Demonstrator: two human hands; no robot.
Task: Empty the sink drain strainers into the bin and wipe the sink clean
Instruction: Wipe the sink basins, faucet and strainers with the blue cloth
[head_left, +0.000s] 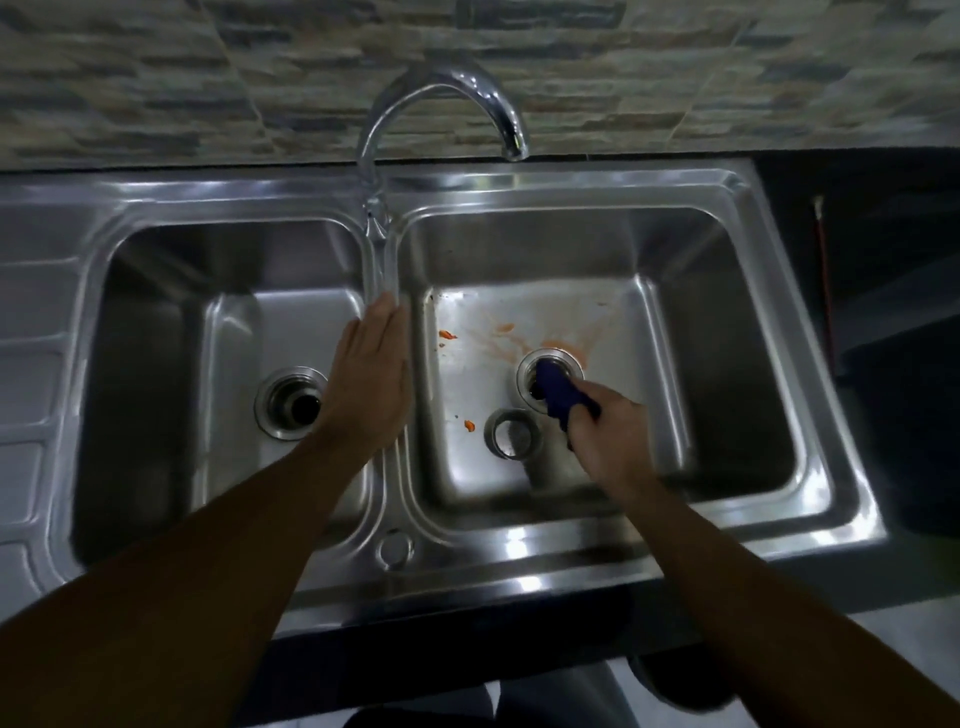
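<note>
Blue cloth (558, 391) in grip of right hand (612, 432), drain (536, 360) half hidden beneath; left hand (366, 384) flat on divider (385, 267).

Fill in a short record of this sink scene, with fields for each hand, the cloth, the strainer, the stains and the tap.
left hand: flat, resting on the divider between the basins
right hand: grips the cloth
cloth: blue, pressed at the right basin's drain
strainer: out of the drain, lying beside it on the basin floor
stains: orange, on the right basin's floor
tap: spout above the right basin, no water seen
</note>
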